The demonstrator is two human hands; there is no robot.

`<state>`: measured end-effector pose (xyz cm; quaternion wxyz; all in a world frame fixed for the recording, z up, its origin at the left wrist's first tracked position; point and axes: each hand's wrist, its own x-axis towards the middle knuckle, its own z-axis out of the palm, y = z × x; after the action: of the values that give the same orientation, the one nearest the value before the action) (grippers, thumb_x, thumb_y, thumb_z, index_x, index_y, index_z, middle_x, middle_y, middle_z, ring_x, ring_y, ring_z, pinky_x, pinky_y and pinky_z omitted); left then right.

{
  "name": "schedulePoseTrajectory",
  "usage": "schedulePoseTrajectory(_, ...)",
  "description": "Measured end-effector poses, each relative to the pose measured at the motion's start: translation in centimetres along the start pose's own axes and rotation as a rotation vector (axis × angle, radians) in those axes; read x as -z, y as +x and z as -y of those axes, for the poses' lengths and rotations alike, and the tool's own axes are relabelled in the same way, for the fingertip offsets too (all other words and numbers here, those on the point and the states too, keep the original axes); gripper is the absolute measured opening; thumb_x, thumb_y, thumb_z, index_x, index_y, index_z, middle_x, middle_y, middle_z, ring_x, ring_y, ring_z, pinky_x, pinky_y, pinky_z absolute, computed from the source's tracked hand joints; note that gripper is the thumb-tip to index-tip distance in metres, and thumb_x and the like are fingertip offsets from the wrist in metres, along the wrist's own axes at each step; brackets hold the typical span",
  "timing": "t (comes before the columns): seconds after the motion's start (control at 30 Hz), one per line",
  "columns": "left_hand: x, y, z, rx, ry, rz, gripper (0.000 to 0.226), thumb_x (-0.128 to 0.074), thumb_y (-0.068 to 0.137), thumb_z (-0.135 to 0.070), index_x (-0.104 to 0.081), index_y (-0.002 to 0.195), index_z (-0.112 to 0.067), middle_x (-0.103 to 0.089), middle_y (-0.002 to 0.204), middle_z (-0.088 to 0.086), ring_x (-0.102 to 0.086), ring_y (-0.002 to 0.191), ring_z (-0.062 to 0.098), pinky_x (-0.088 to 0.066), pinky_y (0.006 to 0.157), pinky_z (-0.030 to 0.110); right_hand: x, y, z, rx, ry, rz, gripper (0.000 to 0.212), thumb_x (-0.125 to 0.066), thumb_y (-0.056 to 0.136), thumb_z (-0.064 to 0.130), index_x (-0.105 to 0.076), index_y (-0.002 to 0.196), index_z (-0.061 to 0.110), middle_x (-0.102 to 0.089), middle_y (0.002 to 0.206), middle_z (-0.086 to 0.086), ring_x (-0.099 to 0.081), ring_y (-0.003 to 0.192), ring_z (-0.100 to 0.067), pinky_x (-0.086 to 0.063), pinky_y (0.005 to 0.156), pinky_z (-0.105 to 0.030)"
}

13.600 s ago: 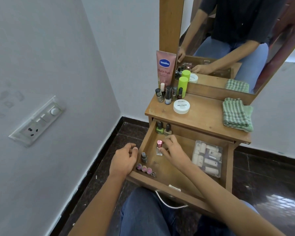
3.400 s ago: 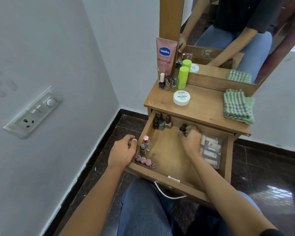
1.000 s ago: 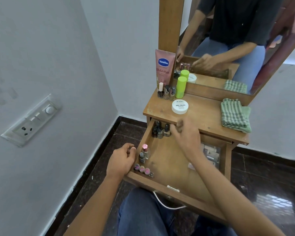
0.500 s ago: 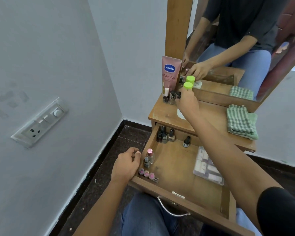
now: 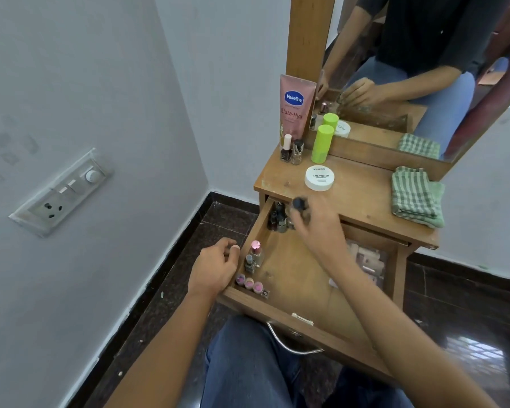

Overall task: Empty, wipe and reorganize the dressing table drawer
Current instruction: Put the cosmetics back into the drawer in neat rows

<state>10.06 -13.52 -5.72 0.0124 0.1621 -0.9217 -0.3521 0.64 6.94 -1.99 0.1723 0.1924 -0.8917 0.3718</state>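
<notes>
The wooden drawer [image 5: 295,312] of the dressing table stands pulled out over my lap. My left hand [image 5: 214,267] grips its left wall. My right hand [image 5: 317,223], blurred, holds a dark-capped nail polish bottle [image 5: 299,204] over the drawer's back left corner, where several small bottles [image 5: 277,219] stand. A pink-capped bottle [image 5: 256,252] and a grey one [image 5: 249,263] stand by the left wall, with three pink pots [image 5: 249,283] in the front left corner. A clear case of small items [image 5: 365,260] lies at the right, partly hidden by my arm.
On the tabletop [image 5: 359,198] stand a pink Vaseline tube [image 5: 295,108], two nail polish bottles [image 5: 291,148], a green bottle [image 5: 322,144], a white round tub [image 5: 319,178] and a folded green checked cloth [image 5: 415,195]. A mirror [image 5: 409,69] rises behind. A wall with a socket plate [image 5: 61,192] is at the left.
My right hand has come back from the tabletop's bottle group down to the drawer's back left corner, carrying a dark-capped bottle. One bottle fewer stands by the Vaseline tube. My left hand stays put.
</notes>
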Motion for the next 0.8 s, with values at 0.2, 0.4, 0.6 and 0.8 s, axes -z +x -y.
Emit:
schedulePoseTrajectory(0.2,-0.1,0.0,0.1,0.015,0.005,-0.007,0.026,-0.046,0.099,-0.036,-0.062,0.116,-0.024,-0.065,0.079,-0.006,-0.061,0.072,0.009,-0.048,0.065,0.030,-3.4,-2.7,-2.9,-0.297,-0.061,0.204,0.011,-0.056,0.090,0.014,-0.056,0.101,0.012,-0.056,0.098,-0.005,-0.057,0.086,-0.023,-0.050,0.074,-0.039)
schedulePoseTrajectory(0.4,0.0,-0.1,-0.1,0.016,-0.005,-0.004,0.028,-0.045,0.099,-0.035,-0.062,0.118,-0.022,-0.063,0.076,-0.009,-0.060,0.072,0.008,-0.049,0.067,0.031,-5.6,-2.4,-3.6,-0.404,-0.031,0.212,0.024,-0.056,0.091,0.008,-0.054,0.115,0.006,-0.056,0.111,-0.013,-0.057,0.097,-0.029,-0.049,0.080,-0.036)
schedulePoseTrajectory(0.6,0.1,-0.1,-0.1,0.010,-0.006,-0.001,0.028,-0.045,0.100,-0.034,-0.062,0.118,-0.022,-0.064,0.077,-0.009,-0.060,0.073,0.007,-0.051,0.069,0.031,-6.9,-2.3,-3.5,-0.480,0.047,0.124,0.024,-0.058,0.089,0.004,-0.051,0.113,0.005,-0.056,0.108,-0.014,-0.058,0.094,-0.027,-0.046,0.077,-0.032)
schedulePoseTrajectory(0.8,0.1,0.0,0.0,0.015,0.001,-0.001,0.029,-0.045,0.100,-0.036,-0.061,0.119,-0.023,-0.065,0.082,-0.007,-0.061,0.077,0.009,-0.054,0.075,0.035,-7.8,-2.7,-3.8,-0.539,0.065,0.078,0.021,-0.058,0.087,-0.001,-0.051,0.107,0.002,-0.057,0.102,-0.018,-0.058,0.088,-0.029,-0.046,0.073,-0.034)
